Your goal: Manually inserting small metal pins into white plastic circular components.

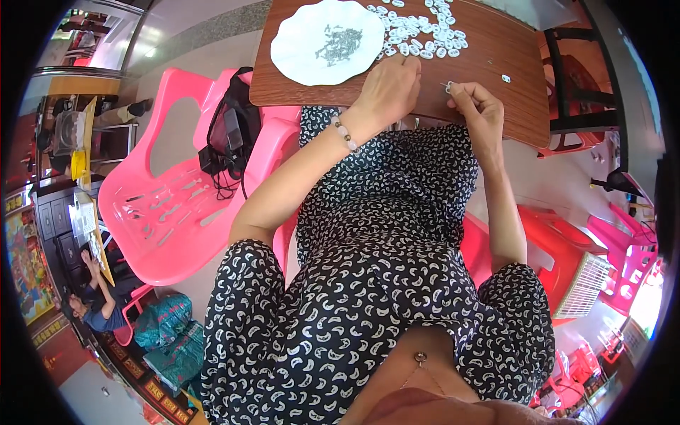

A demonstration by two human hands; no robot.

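My right hand is near the table's front edge. Its thumb and forefinger pinch a small white plastic piece with a thin metal pin sticking out to the left. To its left, my left hand reaches over the edge with fingers curled together, the fingertips at the near side of a pile of white oval plastic pieces with holes. Whatever those fingers hold is hidden. A white scalloped plate stands left of the pile, bearing a heap of small grey metal screws or nails.
The brown wooden table ends just beyond my lap. One loose white piece lies right of my right hand. A pink plastic chair at my left holds a black bag. Red stools stand at right; another person sits far left.
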